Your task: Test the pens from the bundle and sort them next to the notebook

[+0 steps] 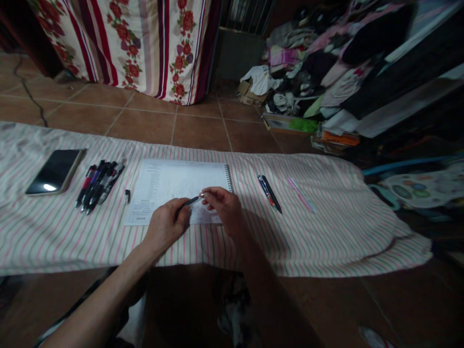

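Note:
My left hand [168,220] is closed round a dark pen [190,200], which points up and to the right over the notebook. With finger and thumb, my right hand [224,208] pinches at the pen's silvery tip; whether that tip piece is attached or loose I cannot tell. Under both hands lies a spiral notebook [181,181], its page partly printed and its coil at the right edge. A small black-and-clear pen part, perhaps a cap [126,196], rests just left of the notebook.
A bunch of several pens [99,186] and a phone [54,172] lie on the left of the striped cloth [326,217]. To the right are two dark pens [270,194] and a pink-and-clear pen [302,194]. Clothes and boxes [253,92] are heaped beyond, beside a flowered curtain [145,43].

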`<state>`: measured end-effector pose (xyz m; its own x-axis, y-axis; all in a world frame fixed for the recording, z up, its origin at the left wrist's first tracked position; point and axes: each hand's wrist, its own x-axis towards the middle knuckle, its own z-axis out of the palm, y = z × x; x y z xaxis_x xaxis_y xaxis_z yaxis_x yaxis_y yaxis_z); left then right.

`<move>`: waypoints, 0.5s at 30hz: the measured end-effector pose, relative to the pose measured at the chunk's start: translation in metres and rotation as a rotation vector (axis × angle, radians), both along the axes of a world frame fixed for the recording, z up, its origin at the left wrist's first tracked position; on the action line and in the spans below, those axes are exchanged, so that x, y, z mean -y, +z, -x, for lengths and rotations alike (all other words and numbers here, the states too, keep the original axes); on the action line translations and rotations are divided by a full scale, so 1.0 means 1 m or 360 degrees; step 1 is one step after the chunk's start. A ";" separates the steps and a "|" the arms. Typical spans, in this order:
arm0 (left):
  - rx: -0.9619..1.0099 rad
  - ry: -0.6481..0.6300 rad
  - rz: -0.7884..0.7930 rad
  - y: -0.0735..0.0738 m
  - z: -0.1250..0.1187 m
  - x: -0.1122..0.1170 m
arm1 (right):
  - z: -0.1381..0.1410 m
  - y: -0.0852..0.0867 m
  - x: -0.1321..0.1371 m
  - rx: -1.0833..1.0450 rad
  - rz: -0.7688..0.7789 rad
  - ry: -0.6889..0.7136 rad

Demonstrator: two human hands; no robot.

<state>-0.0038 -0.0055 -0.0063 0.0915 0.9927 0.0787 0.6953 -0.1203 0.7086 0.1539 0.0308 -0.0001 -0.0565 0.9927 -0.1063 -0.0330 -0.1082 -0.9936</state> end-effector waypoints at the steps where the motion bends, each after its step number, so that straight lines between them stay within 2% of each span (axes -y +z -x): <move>1: -0.0003 -0.0003 -0.0004 0.000 0.000 0.000 | 0.000 0.000 0.000 0.0016 0.0001 0.0002; 15: -0.0074 -0.0057 -0.0118 0.001 0.002 -0.001 | 0.003 -0.004 0.001 0.0084 -0.0073 0.0031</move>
<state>-0.0059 -0.0049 -0.0050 0.1322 0.9803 0.1467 0.7216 -0.1966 0.6638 0.1506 0.0295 -0.0038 -0.0717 0.9954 -0.0638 0.0211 -0.0624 -0.9978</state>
